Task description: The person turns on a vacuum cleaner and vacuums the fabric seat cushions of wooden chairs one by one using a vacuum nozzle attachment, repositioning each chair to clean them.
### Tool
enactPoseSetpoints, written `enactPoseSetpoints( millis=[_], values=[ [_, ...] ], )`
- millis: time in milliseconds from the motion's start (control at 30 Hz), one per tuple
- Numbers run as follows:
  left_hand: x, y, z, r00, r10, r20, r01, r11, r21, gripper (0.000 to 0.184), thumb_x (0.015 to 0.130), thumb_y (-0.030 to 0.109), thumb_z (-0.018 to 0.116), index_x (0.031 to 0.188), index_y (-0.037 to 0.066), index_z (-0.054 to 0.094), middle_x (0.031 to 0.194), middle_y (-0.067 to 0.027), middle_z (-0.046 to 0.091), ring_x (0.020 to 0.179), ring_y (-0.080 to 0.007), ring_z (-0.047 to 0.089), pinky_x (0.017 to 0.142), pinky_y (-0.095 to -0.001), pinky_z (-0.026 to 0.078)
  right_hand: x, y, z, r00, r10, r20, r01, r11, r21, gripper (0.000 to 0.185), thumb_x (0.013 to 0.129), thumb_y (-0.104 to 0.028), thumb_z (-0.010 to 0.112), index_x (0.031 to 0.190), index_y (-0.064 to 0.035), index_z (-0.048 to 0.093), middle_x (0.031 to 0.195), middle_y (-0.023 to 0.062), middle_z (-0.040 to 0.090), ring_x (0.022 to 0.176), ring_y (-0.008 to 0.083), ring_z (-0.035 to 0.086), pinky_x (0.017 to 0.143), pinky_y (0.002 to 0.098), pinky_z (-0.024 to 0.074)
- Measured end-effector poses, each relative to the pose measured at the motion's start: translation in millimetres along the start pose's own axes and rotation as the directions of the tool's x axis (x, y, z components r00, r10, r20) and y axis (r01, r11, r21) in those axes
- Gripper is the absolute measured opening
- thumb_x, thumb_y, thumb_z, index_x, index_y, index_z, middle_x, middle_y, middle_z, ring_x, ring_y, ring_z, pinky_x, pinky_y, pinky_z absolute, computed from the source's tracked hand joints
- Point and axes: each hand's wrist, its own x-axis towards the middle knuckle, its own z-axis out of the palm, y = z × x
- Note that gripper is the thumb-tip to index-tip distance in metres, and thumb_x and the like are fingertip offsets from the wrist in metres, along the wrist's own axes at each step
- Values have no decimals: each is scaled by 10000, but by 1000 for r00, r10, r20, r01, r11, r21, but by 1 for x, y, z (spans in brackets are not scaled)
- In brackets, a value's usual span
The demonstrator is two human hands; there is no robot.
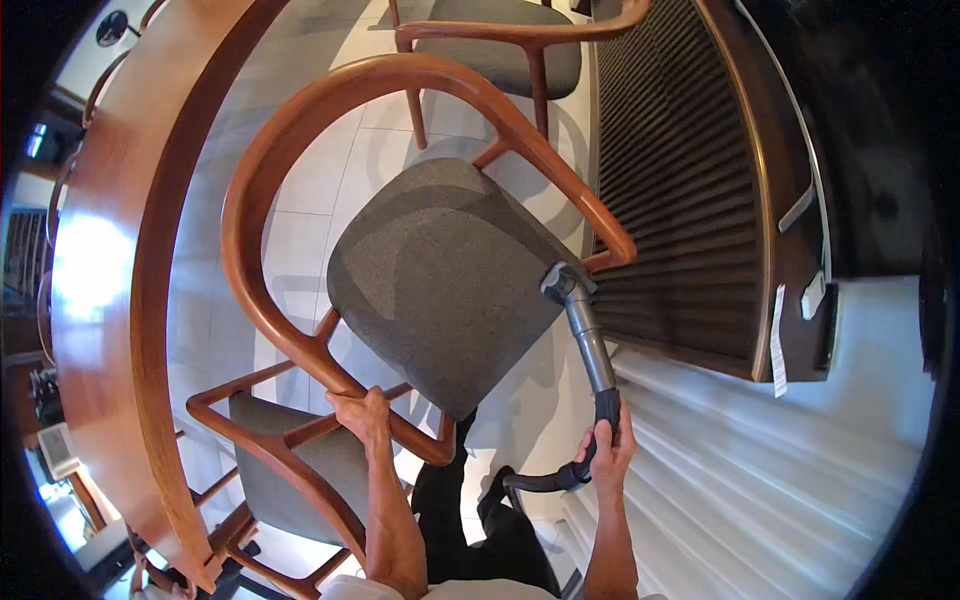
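A wooden armchair [250, 210] with a curved reddish-brown back rail and a grey fabric seat [440, 280] stands in front of me. My left hand [365, 415] is closed around its armrest at the near side. In my right hand [607, 450] is the black handle of a vacuum cleaner wand [590, 345], with a grey metallic tube. Its small nozzle [562, 282] touches the right edge of the seat. From the handle a black hose [540, 483] curves down toward my legs.
A long wooden table [110, 280] runs along the left. Another grey-seated chair [300, 465] is beside my left arm, and one more chair [500, 50] stands beyond. On the right are a dark slatted cabinet [690, 200] with a cable and white curtains [720, 470]. Pale tiles [305, 215] cover the floor.
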Motion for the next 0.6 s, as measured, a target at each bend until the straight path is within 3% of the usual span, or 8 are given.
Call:
enactPoseSetpoints(
  millis=[33,133,200,267,400,500,567,600],
  values=[
    [3,-2,0,998,55,-23,-55,998,19,519,696,-7,726,1128,-65,445,829,-250,628,543,-356,657,471,-435,542,-3,-13,-1,999,15,31,-14,999,-41,585,1036,-166,547,1564,-39,330,671,46,539,498,119,531,453,274,469],
    [55,15,-18,992,3,124,7,997,-83,490,677,-23,683,1110,-73,459,785,-221,634,555,-356,663,523,-449,567,-18,-29,-6,999,24,-28,-24,1000,-6,613,1037,-200,568,1576,-59,312,684,50,547,503,123,536,456,281,475],
    [102,30,-24,995,37,97,-45,995,85,479,668,-30,680,1099,-67,476,750,-219,627,556,-353,667,516,-441,567,-25,-43,-16,996,70,-61,-68,997,43,603,1051,-235,552,1587,-115,302,691,58,554,494,134,539,446,299,483],
    [156,29,-27,973,209,98,-220,968,119,469,665,-33,673,1095,-52,489,760,-219,630,560,-351,672,511,-439,567,-24,-44,-25,995,49,-91,-39,992,116,584,1058,-277,540,1574,-119,316,681,61,542,470,141,533,419,306,479],
    [244,56,-40,962,155,224,-186,975,123,480,648,-26,677,1089,-55,489,777,-217,634,558,-359,670,511,-428,569,-9,-43,-32,986,72,-149,-46,984,173,559,1061,-309,530,1551,-116,342,666,61,521,438,146,522,395,309,471],
    [313,42,-38,908,366,202,-413,861,296,510,619,-34,693,1088,-64,496,772,-202,625,584,-344,675,484,-412,553,16,-35,-41,987,157,-40,-148,975,165,582,1069,-381,501,1567,-162,293,652,70,505,399,172,503,369,344,474],
    [332,41,-41,969,101,224,-175,922,344,534,660,47,687,1174,-29,560,827,-201,675,808,-418,709,721,-516,593,36,-21,-40,978,205,-47,-193,965,178,580,1066,-379,506,1565,-163,303,653,70,507,400,172,504,369,344,475],
    [335,33,-42,970,91,227,-172,914,367,534,660,47,687,1174,-29,560,827,-201,675,808,-418,709,721,-516,593,44,-14,-39,971,237,-31,-227,956,186,578,1063,-377,511,1562,-165,314,653,70,508,401,171,506,370,344,476]
  ],
)
